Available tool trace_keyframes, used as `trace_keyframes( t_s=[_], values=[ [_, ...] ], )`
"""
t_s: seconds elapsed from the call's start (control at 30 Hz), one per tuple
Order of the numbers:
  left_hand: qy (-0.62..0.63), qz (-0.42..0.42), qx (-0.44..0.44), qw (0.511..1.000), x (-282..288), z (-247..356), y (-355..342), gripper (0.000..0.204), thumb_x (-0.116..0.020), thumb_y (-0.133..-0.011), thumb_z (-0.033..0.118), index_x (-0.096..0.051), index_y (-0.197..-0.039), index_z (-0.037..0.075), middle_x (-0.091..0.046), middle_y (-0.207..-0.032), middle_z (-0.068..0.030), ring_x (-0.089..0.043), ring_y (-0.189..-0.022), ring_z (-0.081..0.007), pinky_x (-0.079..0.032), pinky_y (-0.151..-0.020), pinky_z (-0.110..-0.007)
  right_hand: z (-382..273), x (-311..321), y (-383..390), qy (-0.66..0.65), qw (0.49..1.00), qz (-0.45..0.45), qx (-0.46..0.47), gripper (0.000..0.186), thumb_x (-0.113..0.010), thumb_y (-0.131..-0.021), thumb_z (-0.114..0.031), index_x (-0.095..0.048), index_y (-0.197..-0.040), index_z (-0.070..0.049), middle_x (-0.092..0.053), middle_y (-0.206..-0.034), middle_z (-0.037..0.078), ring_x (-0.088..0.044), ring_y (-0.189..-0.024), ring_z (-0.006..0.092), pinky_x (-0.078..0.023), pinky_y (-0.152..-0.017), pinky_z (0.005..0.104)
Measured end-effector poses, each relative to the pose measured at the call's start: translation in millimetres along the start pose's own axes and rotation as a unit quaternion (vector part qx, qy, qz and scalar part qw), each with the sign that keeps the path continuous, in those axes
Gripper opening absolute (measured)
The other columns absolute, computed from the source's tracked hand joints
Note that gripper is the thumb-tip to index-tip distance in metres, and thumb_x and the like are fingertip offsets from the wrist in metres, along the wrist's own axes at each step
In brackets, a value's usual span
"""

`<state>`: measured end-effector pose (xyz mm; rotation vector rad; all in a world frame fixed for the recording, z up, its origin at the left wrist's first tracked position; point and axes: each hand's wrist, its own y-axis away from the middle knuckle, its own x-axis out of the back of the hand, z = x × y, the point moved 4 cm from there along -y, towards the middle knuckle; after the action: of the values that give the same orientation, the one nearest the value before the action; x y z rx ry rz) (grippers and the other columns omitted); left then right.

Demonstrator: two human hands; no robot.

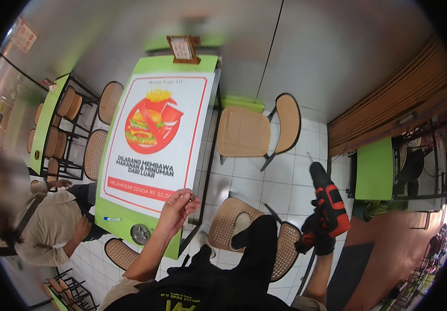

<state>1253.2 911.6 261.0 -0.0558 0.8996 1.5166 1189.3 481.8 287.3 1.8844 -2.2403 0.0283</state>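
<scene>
My right hand, in a black glove, grips the handle of a red and black cordless drill. The drill's thin bit points up and away, over the tiled floor to the right of the table. My left hand is bare, its fingertips pinched around something small and dark that I cannot make out. It hovers over the lower right corner of a large white poster board with a crossed-out burger and fries. That board lies flat on a lime-green table.
On the table are a round metal ashtray, a marker pen and a small wooden-framed stand. Rattan chairs stand along its right side. Another person is at the left. A slatted wooden blind hangs at the right.
</scene>
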Motion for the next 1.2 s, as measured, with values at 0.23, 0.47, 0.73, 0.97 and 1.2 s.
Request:
trace_keyframes(
  t_s=[0.23,0.47,0.73,0.97,1.2],
  values=[
    [0.137,0.054,0.005,0.989,-134.3,86.0,46.1,0.023,-0.059,-0.093,0.009,-0.057,-0.114,-0.001,-0.065,-0.103,-0.0128,-0.067,-0.089,-0.019,-0.055,-0.078,-0.025,-84.0,105.2,7.1,0.015,1.0,0.017,0.006,0.031,-0.046,-0.096,-0.026,-0.048,-0.117,-0.003,-0.056,-0.092,0.012,-0.054,-0.07,0.0192,-0.045,-0.053,0.0319],
    [0.238,0.066,0.109,0.963,-181.0,89.3,112.1,0.017,-0.057,-0.095,0.011,-0.058,-0.108,-0.001,-0.066,-0.102,-0.0118,-0.068,-0.092,-0.0215,-0.058,-0.077,-0.029,-177.5,95.8,67.0,-0.024,0.995,0.011,-0.092,0.033,-0.048,-0.095,-0.024,-0.046,-0.122,-0.005,-0.056,-0.088,0.01,-0.054,-0.067,0.0176,-0.045,-0.052,0.0312],
    [0.025,0.043,0.15,0.987,-230.2,137.4,73.6,0.019,-0.058,-0.094,0.02,-0.064,-0.104,0.005,-0.069,-0.097,-0.005,-0.068,-0.092,-0.0181,-0.053,-0.071,-0.028,-262.1,52.7,66.5,-0.081,0.989,-0.008,-0.124,0.037,-0.051,-0.095,-0.022,-0.044,-0.128,-0.007,-0.057,-0.083,0.007,-0.054,-0.063,0.0157,-0.045,-0.051,0.0305],
    [0.065,-0.038,0.085,0.993,-269.6,227.1,-77.0,0.017,-0.057,-0.095,0.021,-0.063,-0.102,0.007,-0.069,-0.096,-0.0052,-0.069,-0.09,-0.0191,-0.053,-0.066,-0.029,-324.8,14.8,-64.1,-0.064,0.993,-0.062,-0.083,0.042,-0.053,-0.094,-0.02,-0.042,-0.133,-0.009,-0.058,-0.078,0.005,-0.054,-0.06,0.014,-0.045,-0.051,0.0299],
    [0.075,-0.121,-0.016,0.99,-369.6,404.7,-253.9,0.017,-0.056,-0.095,0.021,-0.062,-0.103,0.007,-0.069,-0.098,-0.0083,-0.069,-0.091,-0.0202,-0.052,-0.066,-0.026,-452.2,-39.5,-286.1,0.013,0.994,-0.112,-0.003,0.048,-0.055,-0.093,-0.018,-0.041,-0.138,-0.011,-0.059,-0.073,0.002,-0.054,-0.057,0.0123,-0.046,-0.05,0.0292]
  ],
)
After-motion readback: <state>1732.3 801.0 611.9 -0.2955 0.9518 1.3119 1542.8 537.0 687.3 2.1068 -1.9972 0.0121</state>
